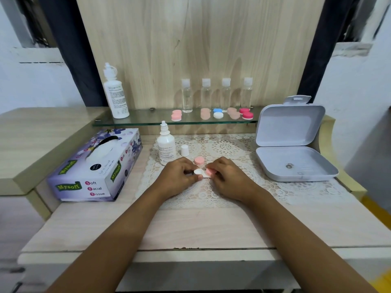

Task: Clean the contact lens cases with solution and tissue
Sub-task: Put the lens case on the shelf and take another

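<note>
Lens case (pixel 199 172) pinched by left hand (pixel 177 176), right hand (pixel 229 179) fingers (pixel 219 163), pink cap (pixel 199 160), bottle (pixel 166 148) behind

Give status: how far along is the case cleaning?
Early. Done: small solution bottle uncapped, cap beside it; one pink lid off, on the doily. In hand: left hand holds the white case, right hand grips its second pink lid. Left: rinse, wipe from the tissue box, then the shelf cases.

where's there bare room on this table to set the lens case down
Lace mat between the right hand and the open grey box is free; so is the bare tabletop in front of the mat. Crowded: behind the held lens case, where the solution bottle, white cap and pink lid stand, and the glass shelf.
</note>
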The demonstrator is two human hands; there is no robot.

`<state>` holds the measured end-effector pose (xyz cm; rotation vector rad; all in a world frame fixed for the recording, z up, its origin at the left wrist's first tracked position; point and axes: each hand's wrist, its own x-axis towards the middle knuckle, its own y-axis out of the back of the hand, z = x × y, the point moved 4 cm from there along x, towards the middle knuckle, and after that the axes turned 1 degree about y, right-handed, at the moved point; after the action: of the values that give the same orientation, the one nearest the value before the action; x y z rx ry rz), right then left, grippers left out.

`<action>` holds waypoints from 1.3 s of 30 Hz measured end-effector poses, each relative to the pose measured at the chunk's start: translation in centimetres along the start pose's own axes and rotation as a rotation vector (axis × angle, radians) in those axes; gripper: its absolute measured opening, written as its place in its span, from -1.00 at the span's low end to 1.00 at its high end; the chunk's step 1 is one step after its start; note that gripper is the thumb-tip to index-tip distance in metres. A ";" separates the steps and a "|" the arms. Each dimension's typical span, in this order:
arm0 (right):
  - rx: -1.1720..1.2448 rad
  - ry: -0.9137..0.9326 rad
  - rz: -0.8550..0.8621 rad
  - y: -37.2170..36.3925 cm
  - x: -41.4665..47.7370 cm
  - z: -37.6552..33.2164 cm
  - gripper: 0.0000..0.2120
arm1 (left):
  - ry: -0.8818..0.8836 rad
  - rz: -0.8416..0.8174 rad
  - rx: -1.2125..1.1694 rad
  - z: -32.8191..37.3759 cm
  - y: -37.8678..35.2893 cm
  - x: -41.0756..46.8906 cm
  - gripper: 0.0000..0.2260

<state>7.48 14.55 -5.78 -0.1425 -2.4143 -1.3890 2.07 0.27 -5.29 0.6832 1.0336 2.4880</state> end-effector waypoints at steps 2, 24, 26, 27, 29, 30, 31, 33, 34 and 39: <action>0.034 -0.041 0.009 0.0 0.1 0.1 -0.62 | 0.001 0.001 0.000 0.0 0.0 0.0 -0.76; 0.125 -0.094 0.103 0.7 0.0 0.0 -0.81 | 0.007 0.008 -0.001 0.2 0.0 -0.2 -0.75; 0.106 -0.053 0.089 0.6 -0.1 0.0 -0.83 | 0.017 0.009 -0.017 0.2 0.0 -0.2 -0.76; 0.103 -0.047 0.077 0.6 -0.1 -0.1 -0.81 | 0.021 0.008 -0.022 0.2 0.0 -0.2 -0.76; 0.108 -0.052 0.061 0.6 -0.2 -0.1 -0.75 | 0.021 0.005 -0.022 0.2 0.0 -0.2 -0.77; 0.110 -0.053 0.064 0.6 -0.2 -0.1 -0.73 | 0.018 0.006 -0.023 0.2 0.0 -0.3 -0.77; 0.111 -0.055 0.072 0.6 -0.1 -0.1 -0.72 | 0.016 0.007 -0.024 0.2 0.0 -0.3 -0.77; 0.123 -0.078 0.087 0.6 -0.1 -0.1 -0.68 | 0.011 0.008 -0.016 0.2 0.0 -0.3 -0.77; 0.127 -0.095 0.089 0.6 -0.1 0.0 -0.67 | 0.008 0.008 -0.008 0.2 0.0 -0.3 -0.76; 0.129 -0.077 0.078 0.6 0.1 0.0 -0.79 | 0.010 0.004 -0.007 0.2 0.0 -0.3 -0.77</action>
<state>7.58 14.84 -5.28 -0.2587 -2.5240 -1.2106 2.43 0.21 -5.26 0.6716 1.0279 2.5002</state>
